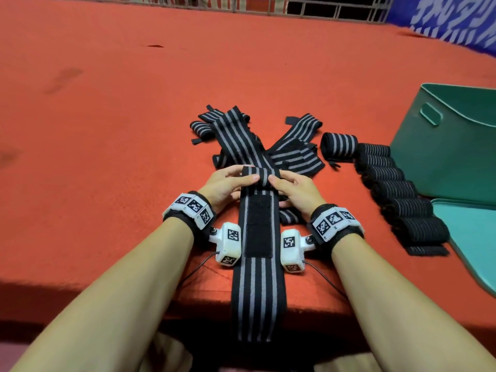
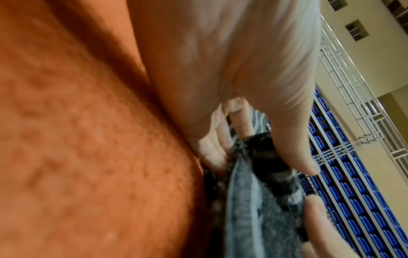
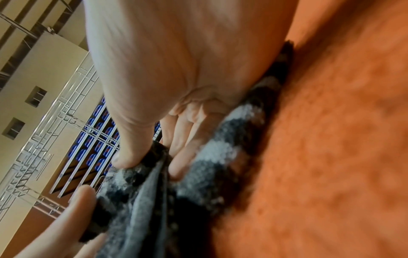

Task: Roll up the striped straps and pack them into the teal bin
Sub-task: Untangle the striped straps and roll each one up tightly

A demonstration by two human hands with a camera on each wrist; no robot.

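The folded far end of a long black strap with grey stripes (image 1: pixel 259 267) is pinched by both hands on the red carpeted table (image 1: pixel 107 130).

It is gripped between curled thumb and fingers by the left hand (image 1: pixel 228 185) and the right hand (image 1: pixel 294 187); the teal plastic bin (image 1: pixel 442 162) lies tipped at the right, beside a row of rolled straps (image 1: pixel 397 191).

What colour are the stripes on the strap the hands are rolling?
Grey stripes on black on the strap; the head view shows it best.

Red carpeted table (image 1: pixel 107 103) (faintly stained), white railings (image 2: pixel 344 97), blue seats (image 2: pixel 353 200), beige walls (image 2: pixel 386 57).
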